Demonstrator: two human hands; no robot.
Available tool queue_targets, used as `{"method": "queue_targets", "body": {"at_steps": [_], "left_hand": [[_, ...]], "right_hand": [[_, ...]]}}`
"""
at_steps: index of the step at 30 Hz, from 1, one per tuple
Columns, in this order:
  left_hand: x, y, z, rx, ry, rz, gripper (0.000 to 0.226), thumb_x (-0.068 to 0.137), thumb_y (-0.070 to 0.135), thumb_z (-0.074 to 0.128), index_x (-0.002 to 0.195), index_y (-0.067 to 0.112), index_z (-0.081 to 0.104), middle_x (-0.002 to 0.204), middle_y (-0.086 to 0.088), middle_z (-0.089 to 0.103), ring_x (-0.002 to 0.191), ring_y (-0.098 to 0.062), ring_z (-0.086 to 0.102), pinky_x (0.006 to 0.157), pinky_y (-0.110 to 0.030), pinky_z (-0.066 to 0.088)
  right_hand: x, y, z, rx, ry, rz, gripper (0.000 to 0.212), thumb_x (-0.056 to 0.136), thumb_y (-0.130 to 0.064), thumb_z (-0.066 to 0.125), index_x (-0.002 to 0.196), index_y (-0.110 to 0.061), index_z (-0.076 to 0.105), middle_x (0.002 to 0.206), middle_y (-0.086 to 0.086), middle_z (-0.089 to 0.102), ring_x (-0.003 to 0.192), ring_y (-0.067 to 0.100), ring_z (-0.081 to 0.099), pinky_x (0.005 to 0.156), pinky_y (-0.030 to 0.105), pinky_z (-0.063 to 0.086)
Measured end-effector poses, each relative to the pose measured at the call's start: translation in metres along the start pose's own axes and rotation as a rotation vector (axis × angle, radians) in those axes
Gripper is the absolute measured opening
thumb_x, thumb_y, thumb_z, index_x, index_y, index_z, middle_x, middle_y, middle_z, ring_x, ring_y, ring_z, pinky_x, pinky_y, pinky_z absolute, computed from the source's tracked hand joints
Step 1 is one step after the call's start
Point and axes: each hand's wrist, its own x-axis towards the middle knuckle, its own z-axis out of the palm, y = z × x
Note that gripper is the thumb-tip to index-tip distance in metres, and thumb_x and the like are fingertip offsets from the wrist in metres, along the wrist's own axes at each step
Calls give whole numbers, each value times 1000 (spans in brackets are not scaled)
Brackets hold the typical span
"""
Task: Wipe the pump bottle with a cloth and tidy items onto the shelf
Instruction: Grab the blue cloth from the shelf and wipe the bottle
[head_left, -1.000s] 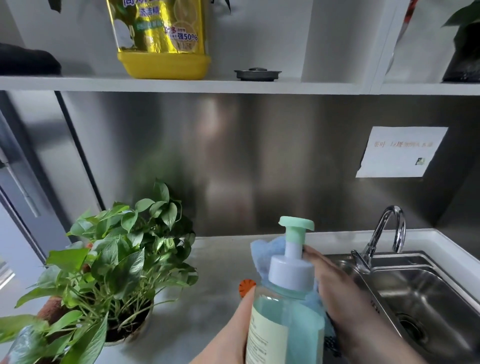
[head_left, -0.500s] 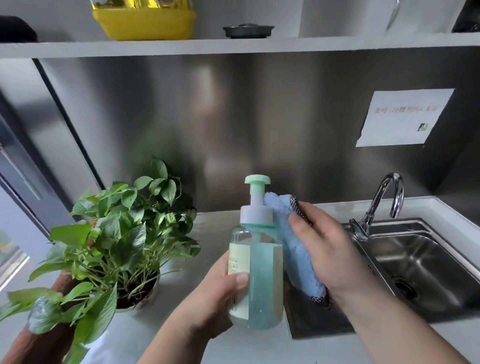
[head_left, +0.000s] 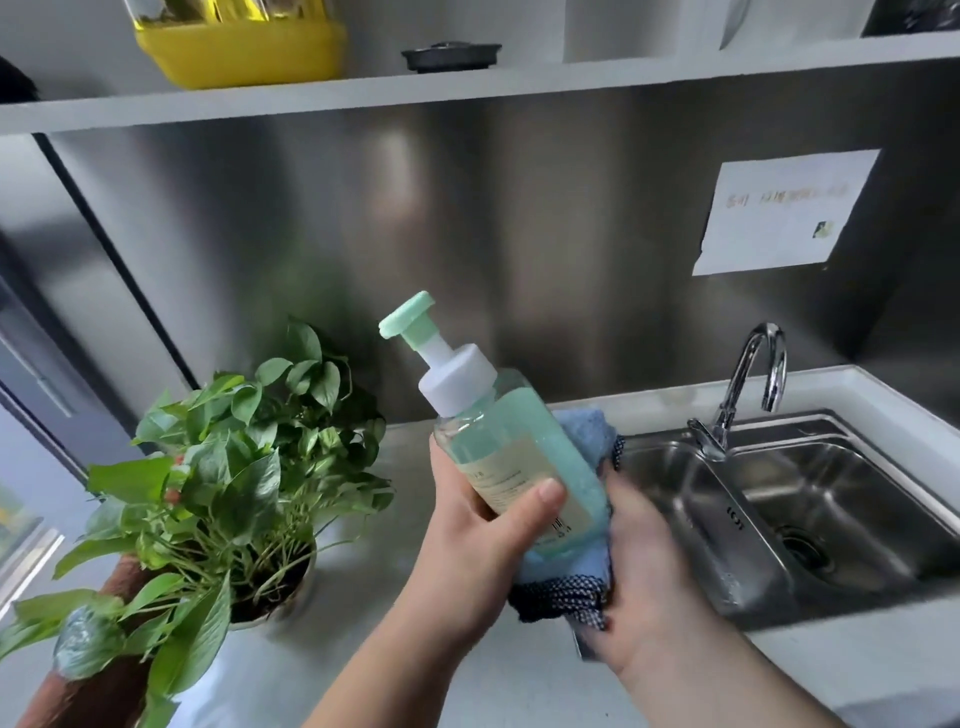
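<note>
A clear pump bottle (head_left: 511, 441) of pale green liquid, with a white collar and mint pump head, is tilted to the left above the counter. My left hand (head_left: 483, 525) grips its lower body, thumb across the label. My right hand (head_left: 647, 587) holds a blue cloth (head_left: 582, 566) with a dark checked edge, cupped under and behind the bottle's base. The cloth touches the bottle. The white shelf (head_left: 467, 91) runs across the top of the view.
A potted green plant (head_left: 234, 467) stands on the steel counter (head_left: 363, 660) at left. A steel sink (head_left: 810, 509) with a chrome tap (head_left: 748, 384) lies at right. On the shelf sit a yellow detergent jug (head_left: 239, 49) and a dark round lid (head_left: 451, 54). A paper note (head_left: 779, 213) hangs on the backsplash.
The bottle has tipped from upright to leaning left. My right hand with the cloth has moved from the bottle's right side down to under its base.
</note>
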Motion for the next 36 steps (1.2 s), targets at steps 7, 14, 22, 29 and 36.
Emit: {"method": "queue_targets", "body": {"at_steps": [7, 14, 22, 29, 36], "left_hand": [[4, 27, 0, 403, -44, 176, 86, 72, 29, 79, 137, 25, 24, 124, 7, 49, 111, -1, 56, 89, -15, 50], [-1, 11, -27, 534, 44, 119, 84, 71, 16, 76, 133, 37, 24, 125, 7, 46, 109, -3, 55, 90, -23, 51], [-26, -23, -21, 451, 9, 11, 80, 77, -1, 74, 127, 40, 27, 104, 29, 60, 96, 3, 63, 77, -13, 52], [-28, -75, -38, 393, 44, -142, 80, 80, -5, 72, 126, 41, 26, 106, 32, 59, 104, 4, 62, 81, -16, 53], [-34, -118, -61, 483, 127, -185, 83, 76, -7, 75, 125, 39, 27, 101, 40, 54, 97, 8, 59, 77, -10, 50]], "right_hand": [[-20, 14, 7, -49, -200, 178, 41, 69, -31, 76, 99, -3, 77, 103, 23, 74, 89, 35, 74, 72, 43, 62], [3, 10, -18, 61, -106, 227, 60, 97, -42, 39, 110, 7, 69, 112, 27, 70, 88, 36, 74, 80, 46, 57], [23, 25, -39, -14, -34, 269, 60, 96, -46, 43, 125, 3, 60, 128, 29, 61, 116, 40, 61, 100, 48, 50], [30, 51, -75, 90, 105, 367, 48, 94, -29, 46, 100, 10, 73, 108, 29, 71, 91, 38, 73, 82, 45, 60], [42, 63, -130, -82, 184, 349, 42, 77, -16, 61, 118, -12, 63, 103, 19, 70, 103, 31, 62, 88, 38, 48]]}}
